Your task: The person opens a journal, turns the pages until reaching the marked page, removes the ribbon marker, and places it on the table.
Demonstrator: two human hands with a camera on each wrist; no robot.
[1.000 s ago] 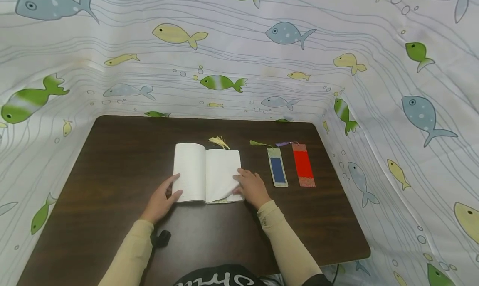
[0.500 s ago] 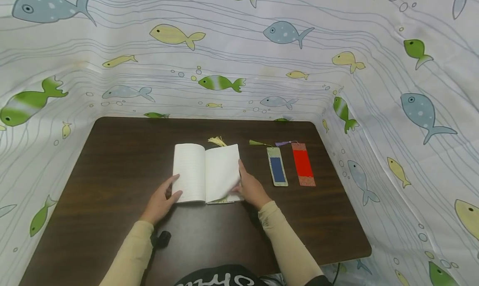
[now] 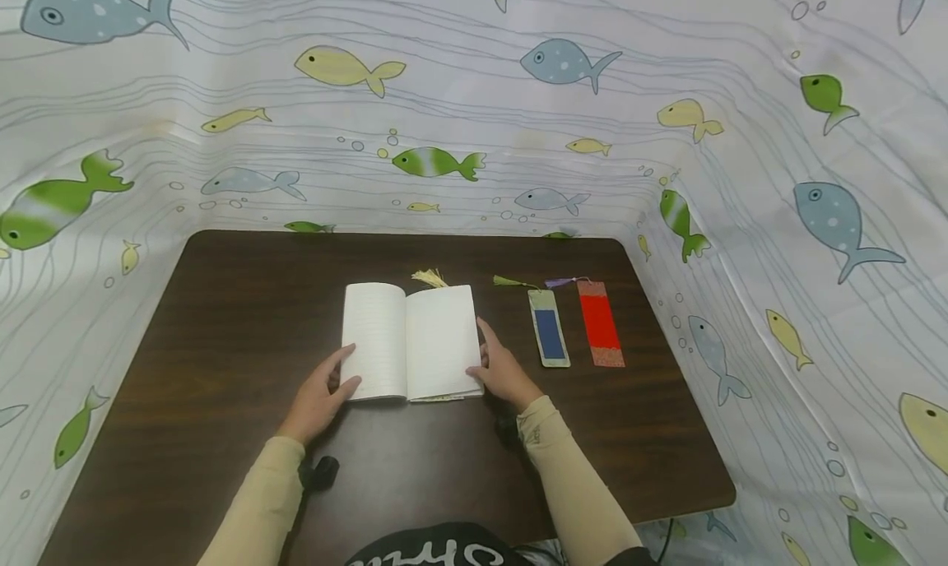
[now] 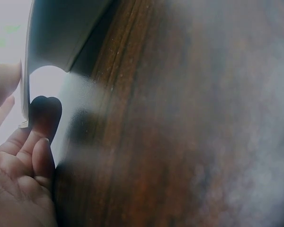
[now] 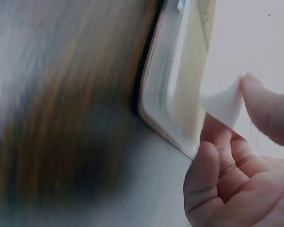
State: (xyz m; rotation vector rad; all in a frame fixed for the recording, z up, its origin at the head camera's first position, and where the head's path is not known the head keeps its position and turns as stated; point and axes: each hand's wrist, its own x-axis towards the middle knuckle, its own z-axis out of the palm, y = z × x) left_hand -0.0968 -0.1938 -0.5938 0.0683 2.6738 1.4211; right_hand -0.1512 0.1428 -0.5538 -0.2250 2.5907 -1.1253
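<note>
An open notebook [image 3: 374,340] with white pages lies on the dark wooden table. My left hand [image 3: 314,397] holds its left edge, thumb over the page side and fingers behind the cover [image 4: 68,35], as the left wrist view shows. At the right edge, my right hand [image 3: 508,377] pinches a page [image 3: 442,336] between thumb and fingers. That page's corner curls slightly in the right wrist view, with a yellowish strip [image 5: 189,80] showing below it. A pale yellow tassel [image 3: 429,279] sticks out past the notebook's top; whatever it hangs from is hidden by the page.
Right of the notebook lie a blue-centred bookmark [image 3: 550,331] with a green tassel and a red bookmark [image 3: 601,323] with a purple tassel. The table [image 3: 244,319] is enclosed by a white fish-print cloth [image 3: 474,97] at the back and sides.
The right page first lifted at its outer edge and now lies flatter over the strip beneath. My right hand has shifted slightly outward, its thumb now on the page's face. The left hand stays put.
</note>
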